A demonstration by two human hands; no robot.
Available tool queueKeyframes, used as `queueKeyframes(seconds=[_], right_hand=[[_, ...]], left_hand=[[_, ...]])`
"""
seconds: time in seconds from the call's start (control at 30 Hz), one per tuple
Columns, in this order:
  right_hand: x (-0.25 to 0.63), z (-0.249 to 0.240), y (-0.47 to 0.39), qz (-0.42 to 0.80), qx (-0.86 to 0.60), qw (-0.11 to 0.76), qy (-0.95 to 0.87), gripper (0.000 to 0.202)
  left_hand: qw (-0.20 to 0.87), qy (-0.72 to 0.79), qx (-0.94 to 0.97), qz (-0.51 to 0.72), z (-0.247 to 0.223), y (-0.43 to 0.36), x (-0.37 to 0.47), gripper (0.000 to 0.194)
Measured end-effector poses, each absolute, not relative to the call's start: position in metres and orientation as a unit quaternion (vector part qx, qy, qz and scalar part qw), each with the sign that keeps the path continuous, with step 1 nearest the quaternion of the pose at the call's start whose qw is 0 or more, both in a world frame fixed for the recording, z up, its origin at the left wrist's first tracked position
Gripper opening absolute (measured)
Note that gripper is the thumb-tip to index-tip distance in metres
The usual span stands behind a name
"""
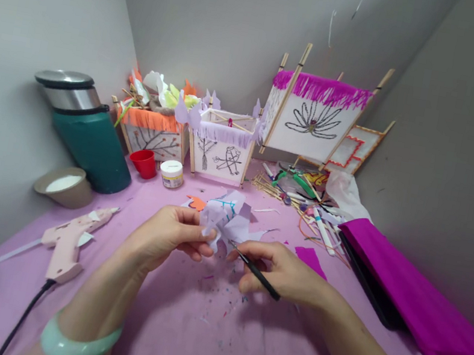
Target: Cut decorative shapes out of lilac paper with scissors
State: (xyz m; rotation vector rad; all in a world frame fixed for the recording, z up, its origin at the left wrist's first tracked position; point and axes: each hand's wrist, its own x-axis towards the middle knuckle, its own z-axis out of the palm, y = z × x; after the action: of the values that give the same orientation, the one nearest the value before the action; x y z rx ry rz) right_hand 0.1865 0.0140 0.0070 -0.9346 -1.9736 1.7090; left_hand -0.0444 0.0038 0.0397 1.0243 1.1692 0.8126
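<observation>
Between the thumb and fingers of my left hand (177, 231) is a piece of pale lilac paper (213, 219), thin and crumpled. My right hand (278, 267) is closed around a slim black tool with a thin metal tip (262, 281). That tip points left and meets or nearly meets the paper's lower right edge; I cannot tell whether it touches. Whether the tool is a craft knife or tweezers is unclear. More lilac paper and an orange paper scrap (196, 203) lie just behind my hands.
To the left are a pink glue gun (70, 240), a bowl (67, 187), a green tumbler (91, 142), a red cup (144, 163) and a white jar (172, 174). Decorated lanterns (221, 153) stand behind. Sticks and markers (323, 232) and magenta paper (406, 281) lie on the right.
</observation>
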Motion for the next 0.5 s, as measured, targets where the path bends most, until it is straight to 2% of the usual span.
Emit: queueKeyframes(seconds=[0.1,0.33,0.5], right_hand=[[0.1855,0.007,0.0138,0.532,-0.338,0.189,-0.753,0.042],[0.1824,0.0066,0.0136,0.235,-0.316,0.235,-0.889,0.046],[0.1824,0.0043,0.0143,0.187,-0.309,0.24,-0.901,0.048]], left_hand=[[0.637,0.509,0.454,0.36,0.0388,0.0031,-0.0444,0.023],[0.623,0.524,0.465,0.348,0.0398,0.0026,-0.0411,0.02],[0.613,0.531,0.478,0.337,0.0398,0.0024,-0.038,0.018]])
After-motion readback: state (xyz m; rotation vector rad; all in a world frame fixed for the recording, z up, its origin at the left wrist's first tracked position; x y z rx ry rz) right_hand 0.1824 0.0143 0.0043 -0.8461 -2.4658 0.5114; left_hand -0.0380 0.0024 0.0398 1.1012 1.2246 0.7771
